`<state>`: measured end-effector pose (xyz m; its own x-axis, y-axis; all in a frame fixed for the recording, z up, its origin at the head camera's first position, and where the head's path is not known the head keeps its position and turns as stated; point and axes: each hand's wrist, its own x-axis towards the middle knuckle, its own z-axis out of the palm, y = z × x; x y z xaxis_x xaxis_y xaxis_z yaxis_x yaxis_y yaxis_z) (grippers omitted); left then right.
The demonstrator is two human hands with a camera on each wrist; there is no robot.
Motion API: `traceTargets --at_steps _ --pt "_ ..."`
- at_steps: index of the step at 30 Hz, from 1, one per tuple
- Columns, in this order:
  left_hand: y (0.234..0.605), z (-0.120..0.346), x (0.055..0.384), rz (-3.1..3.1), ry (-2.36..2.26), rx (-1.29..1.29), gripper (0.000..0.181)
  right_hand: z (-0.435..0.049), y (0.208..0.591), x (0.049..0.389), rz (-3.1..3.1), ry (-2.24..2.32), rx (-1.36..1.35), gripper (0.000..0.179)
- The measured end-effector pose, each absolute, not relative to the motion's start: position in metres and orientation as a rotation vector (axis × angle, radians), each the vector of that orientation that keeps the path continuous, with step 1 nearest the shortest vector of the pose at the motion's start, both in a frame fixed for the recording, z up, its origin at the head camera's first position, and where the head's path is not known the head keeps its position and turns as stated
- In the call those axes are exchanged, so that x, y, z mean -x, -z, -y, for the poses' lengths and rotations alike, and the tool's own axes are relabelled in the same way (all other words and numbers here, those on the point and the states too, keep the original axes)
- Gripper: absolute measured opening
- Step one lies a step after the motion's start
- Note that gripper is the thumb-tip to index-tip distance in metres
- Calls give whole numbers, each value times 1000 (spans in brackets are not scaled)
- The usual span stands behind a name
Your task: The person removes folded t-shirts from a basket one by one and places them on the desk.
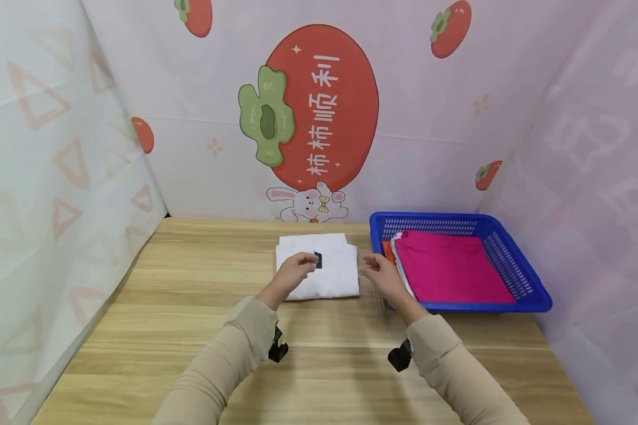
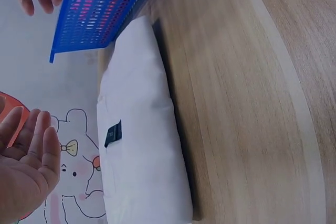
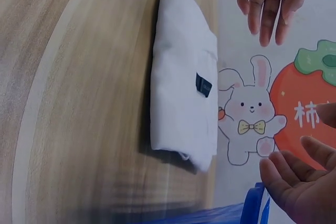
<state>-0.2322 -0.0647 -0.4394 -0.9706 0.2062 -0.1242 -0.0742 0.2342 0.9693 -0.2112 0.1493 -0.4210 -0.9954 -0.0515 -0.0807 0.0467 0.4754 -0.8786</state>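
A folded white garment (image 1: 332, 277) with a small dark label lies on the wooden table, between my two hands in the head view. My left hand (image 1: 293, 273) hovers over its left part, holding nothing, its fingers loosely bent. On the other side, my right hand (image 1: 384, 276) is in the air between the garment and the blue basket (image 1: 510, 308), also with nothing in its fingers. Both wrist views show the garment (image 2: 144, 145) lying flat on the table, with a gap between it and the hands. Its label (image 3: 203, 85) faces up.
Inside the blue basket at the right lie a folded magenta cloth (image 1: 452, 268), a white one partly under it and an orange piece (image 1: 388, 252). A printed backdrop (image 1: 191, 177) rises behind the table (image 1: 202, 283), with hanging sheets at both sides.
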Motion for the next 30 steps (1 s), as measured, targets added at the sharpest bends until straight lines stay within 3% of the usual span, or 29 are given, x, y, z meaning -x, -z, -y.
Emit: traceTargets --at_steps 22,30 --pt "403 36 210 -2173 -1768 -260 27 -211 424 195 -2626 1608 -133 40" --pt "430 20 227 -2129 -1769 -321 26 -229 429 192 -2688 1554 -201 43"
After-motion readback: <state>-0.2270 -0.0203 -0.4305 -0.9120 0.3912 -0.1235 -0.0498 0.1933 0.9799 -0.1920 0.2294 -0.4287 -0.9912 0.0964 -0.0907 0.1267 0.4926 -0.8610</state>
